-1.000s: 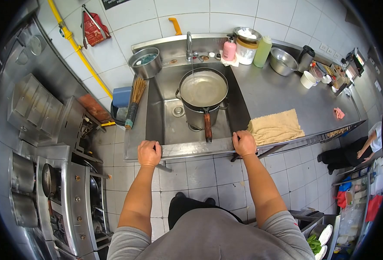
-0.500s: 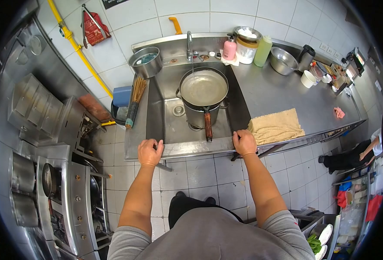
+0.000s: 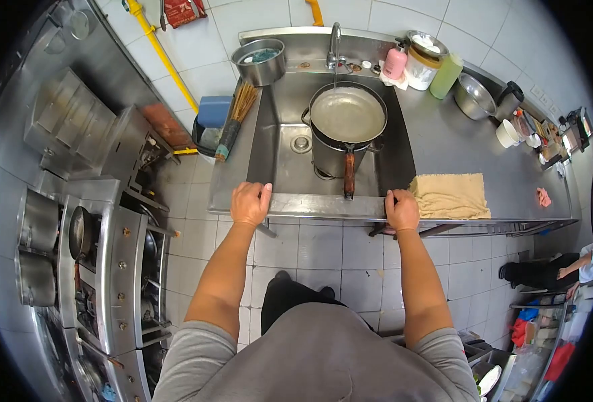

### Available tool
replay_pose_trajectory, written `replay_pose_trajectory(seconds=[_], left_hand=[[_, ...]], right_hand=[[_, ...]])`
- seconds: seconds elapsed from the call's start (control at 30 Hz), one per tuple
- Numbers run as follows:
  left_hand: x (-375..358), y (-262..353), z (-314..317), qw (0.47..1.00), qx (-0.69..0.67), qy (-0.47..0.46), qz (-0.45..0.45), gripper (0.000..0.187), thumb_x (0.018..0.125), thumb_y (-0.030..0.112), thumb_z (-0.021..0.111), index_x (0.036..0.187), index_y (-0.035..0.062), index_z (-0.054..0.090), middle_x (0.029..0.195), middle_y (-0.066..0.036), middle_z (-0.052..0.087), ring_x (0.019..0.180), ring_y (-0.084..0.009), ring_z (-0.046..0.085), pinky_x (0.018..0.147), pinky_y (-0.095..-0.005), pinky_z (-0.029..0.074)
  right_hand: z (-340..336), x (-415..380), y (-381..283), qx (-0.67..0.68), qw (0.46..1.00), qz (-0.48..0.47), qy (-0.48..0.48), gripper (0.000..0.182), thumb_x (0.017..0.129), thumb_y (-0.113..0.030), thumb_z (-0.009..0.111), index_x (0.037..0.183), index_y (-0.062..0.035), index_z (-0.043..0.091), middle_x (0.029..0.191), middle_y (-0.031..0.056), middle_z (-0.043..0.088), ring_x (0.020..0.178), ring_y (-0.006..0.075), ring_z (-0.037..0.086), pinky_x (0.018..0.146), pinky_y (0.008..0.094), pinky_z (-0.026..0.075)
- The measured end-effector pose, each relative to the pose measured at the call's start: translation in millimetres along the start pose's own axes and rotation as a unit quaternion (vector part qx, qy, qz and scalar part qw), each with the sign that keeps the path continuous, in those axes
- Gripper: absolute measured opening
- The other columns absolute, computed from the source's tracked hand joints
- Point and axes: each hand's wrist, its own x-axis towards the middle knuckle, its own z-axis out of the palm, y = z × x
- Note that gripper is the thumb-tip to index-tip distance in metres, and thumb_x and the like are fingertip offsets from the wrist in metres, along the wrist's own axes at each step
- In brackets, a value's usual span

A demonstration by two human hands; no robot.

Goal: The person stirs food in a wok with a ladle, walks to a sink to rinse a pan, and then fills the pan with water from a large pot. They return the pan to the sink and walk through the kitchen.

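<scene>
While water runs into the pan [image 3: 347, 115], gripping the sink [image 3: 323, 204] front rim: left hand [image 3: 250, 204] and right hand [image 3: 401, 210] curled closed, beside the towel [image 3: 450, 195].

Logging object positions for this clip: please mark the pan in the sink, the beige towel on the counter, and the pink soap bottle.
pan [image 3: 347, 115], head view, on the water surface inside it.
beige towel [image 3: 450, 195], head view, on the middle of the cloth.
pink soap bottle [image 3: 395, 64], head view, on the bottle body.
</scene>
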Motion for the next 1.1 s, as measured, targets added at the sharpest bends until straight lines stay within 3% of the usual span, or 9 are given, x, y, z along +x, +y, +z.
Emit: replay_pose_trajectory(seconds=[0.17,0.23,1.1], left_hand=[[0.5,0.9,0.8,1.0,0.016,-0.019,-0.008,0.043,0.1,0.039,0.059,0.077,0.0031,0.068,0.081,-0.016,0.069,0.086,-0.0381,0.063,0.08,-0.0489,0.048],[-0.4,0.7,5.0,1.0,0.003,0.024,0.005,0.041,0.098,0.037,0.062,0.07,0.007,0.064,0.074,-0.01,0.065,0.083,-0.0332,0.061,0.078,-0.0457,0.045],[-1.2,0.9,6.5,0.999,0.019,0.025,-0.005,0.036,0.095,0.033,0.065,0.07,0.0073,0.065,0.076,-0.01,0.067,0.085,-0.0328,0.062,0.08,-0.0458,0.046]], right_hand=[[0.2,0.0,0.3,-0.001,1.0,0.003,0.003,0.027,0.093,-0.023,0.064,0.076,-0.0026,0.067,0.081,0.0175,0.067,0.084,0.0395,0.062,0.077,0.05,0.05],[1.9,-0.6,2.6,0.02,1.0,-0.005,0.008,0.026,0.092,-0.022,0.064,0.076,-0.0025,0.067,0.081,0.0177,0.067,0.083,0.0397,0.062,0.076,0.0502,0.05],[0.2,-0.3,2.9,0.002,1.0,-0.002,0.007,0.024,0.091,-0.022,0.065,0.075,-0.0039,0.067,0.081,0.0171,0.066,0.083,0.0392,0.063,0.075,0.0504,0.05]])
